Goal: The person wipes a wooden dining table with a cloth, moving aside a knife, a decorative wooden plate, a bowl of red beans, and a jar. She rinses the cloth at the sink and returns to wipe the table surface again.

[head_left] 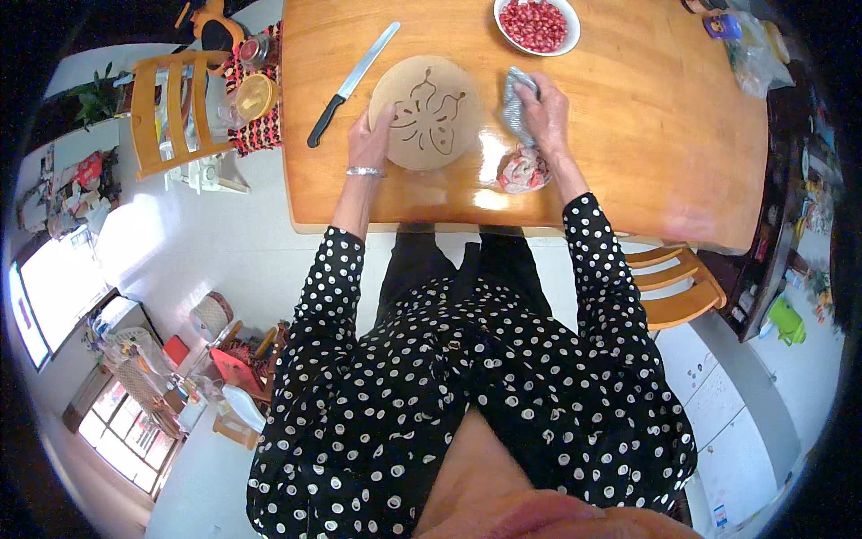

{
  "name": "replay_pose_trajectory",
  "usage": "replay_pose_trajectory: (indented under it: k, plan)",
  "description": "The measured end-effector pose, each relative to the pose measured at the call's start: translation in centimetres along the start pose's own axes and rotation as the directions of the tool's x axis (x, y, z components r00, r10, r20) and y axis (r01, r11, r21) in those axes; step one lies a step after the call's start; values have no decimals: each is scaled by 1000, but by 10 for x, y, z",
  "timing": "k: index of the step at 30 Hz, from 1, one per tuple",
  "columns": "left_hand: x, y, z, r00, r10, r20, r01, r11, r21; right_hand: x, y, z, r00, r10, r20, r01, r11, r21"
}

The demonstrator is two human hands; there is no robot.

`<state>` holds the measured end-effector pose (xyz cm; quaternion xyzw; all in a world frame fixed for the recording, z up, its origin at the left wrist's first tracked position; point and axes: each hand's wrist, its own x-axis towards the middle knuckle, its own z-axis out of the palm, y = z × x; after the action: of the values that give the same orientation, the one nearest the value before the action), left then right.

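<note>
A round tan board (429, 110) with a carved swirl pattern lies on the wooden table (628, 135). My left hand (370, 139) rests on the board's left edge, fingers bent over the rim. My right hand (543, 110) grips a crumpled grey cloth (516, 106) just right of the board, pressed on the tabletop. A small heap of red and white peel scraps (523, 171) lies beside my right wrist. A long knife (352, 83) with a black handle lies to the left of the board.
A white bowl of red seeds (536, 24) stands at the table's far edge. Clear bags and a small blue jar (723, 25) sit at the far right. Wooden chairs stand at the left (171, 108) and the right (678, 287). White floor lies below.
</note>
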<state>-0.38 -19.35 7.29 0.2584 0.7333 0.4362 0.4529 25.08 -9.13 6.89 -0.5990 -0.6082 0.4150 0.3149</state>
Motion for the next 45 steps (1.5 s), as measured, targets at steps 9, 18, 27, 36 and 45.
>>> replay_pose_trajectory:
  k: [9,18,27,36,45]
  plan:
    - [-41,43,13,985,-100,-142,56,956,-286,5,-28,83,925,-377,-48,365,916,-165]
    - [-55,50,-4,945,165,-281,-193,979,-73,40,-41,65,991,126,-40,-82,823,563]
    - [-54,60,-6,939,115,-323,-202,947,-248,19,-47,70,974,-179,139,163,979,120]
    - [-44,61,-30,946,-22,-322,-174,805,-568,23,-33,47,958,133,256,-239,861,449]
    - [-44,57,-23,921,110,-373,-241,914,-326,14,-46,97,989,-58,139,11,948,319]
